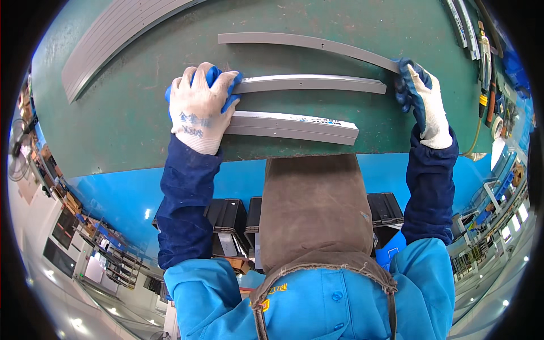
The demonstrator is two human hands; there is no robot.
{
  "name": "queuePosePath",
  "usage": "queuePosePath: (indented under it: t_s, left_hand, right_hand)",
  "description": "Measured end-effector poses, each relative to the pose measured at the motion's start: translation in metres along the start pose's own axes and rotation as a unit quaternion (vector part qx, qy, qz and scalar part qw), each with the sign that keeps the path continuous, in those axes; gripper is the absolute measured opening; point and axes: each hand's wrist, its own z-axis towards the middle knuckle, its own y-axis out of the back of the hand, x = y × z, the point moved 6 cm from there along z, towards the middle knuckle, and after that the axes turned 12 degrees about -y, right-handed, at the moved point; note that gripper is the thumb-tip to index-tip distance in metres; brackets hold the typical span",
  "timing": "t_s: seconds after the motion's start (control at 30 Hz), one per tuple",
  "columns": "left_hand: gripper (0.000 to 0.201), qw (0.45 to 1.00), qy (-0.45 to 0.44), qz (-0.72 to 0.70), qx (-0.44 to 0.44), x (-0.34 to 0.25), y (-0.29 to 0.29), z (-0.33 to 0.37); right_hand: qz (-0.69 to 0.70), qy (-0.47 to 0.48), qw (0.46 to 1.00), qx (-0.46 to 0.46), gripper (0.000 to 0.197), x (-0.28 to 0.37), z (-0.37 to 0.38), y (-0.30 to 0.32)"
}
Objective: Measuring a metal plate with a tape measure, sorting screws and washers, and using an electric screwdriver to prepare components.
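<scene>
Three long grey metal profiles lie roughly side by side on the green tabletop, bowed by the lens. My left hand (201, 106), in a white glove with blue coating, curls over the left end of the middle profile (311, 84). The near profile (294, 128), with a printed white film on its top, runs up to that glove's wrist side; whether the hand touches it is hidden. My right hand (424, 102), gloved alike, has its curled fingers at the right end of the far profile (311, 42). That profile's tip disappears behind the fingers.
A stack of wider grey profiles (113, 42) lies at the far left of the table (147, 147). Tools, among them a yellow-and-black handled one (484, 71), line the right edge beside a roll of tape (497, 127). Black bins (226, 218) stand below the near edge.
</scene>
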Motion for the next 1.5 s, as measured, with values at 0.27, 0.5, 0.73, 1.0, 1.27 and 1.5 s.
queuePosePath:
  t_s: [0.27, 0.5, 0.73, 1.0, 1.27, 1.5]
  left_hand:
    - [0.06, 0.986, 0.04, 0.104, -0.124, -0.005, -0.005, -0.014]
    - [0.065, 0.996, -0.005, 0.081, -0.029, 0.011, -0.011, 0.001]
    - [0.075, 0.989, 0.032, -0.124, -0.067, 0.02, -0.006, -0.011]
    - [0.095, 0.96, 0.041, -0.198, -0.194, 0.004, -0.017, -0.051]
    - [0.094, 0.965, 0.035, -0.199, -0.169, -0.001, -0.027, -0.055]
    - [0.085, 0.943, 0.058, -0.206, -0.253, -0.014, -0.012, -0.043]
  right_hand:
    - [-0.134, 0.126, 0.98, 0.08, 0.027, 0.018, -0.006, -0.019]
    - [-0.14, 0.139, 0.98, -0.012, 0.032, 0.023, -0.013, -0.013]
    - [-0.174, 0.393, 0.888, -0.165, 0.044, 0.009, -0.034, -0.03]
    - [-0.34, 0.446, 0.819, -0.123, 0.049, 0.004, -0.039, -0.054]
    - [-0.117, 0.405, 0.906, 0.027, 0.061, -0.015, -0.058, -0.053]
    - [-0.097, 0.418, 0.897, -0.106, 0.072, -0.02, -0.079, -0.098]
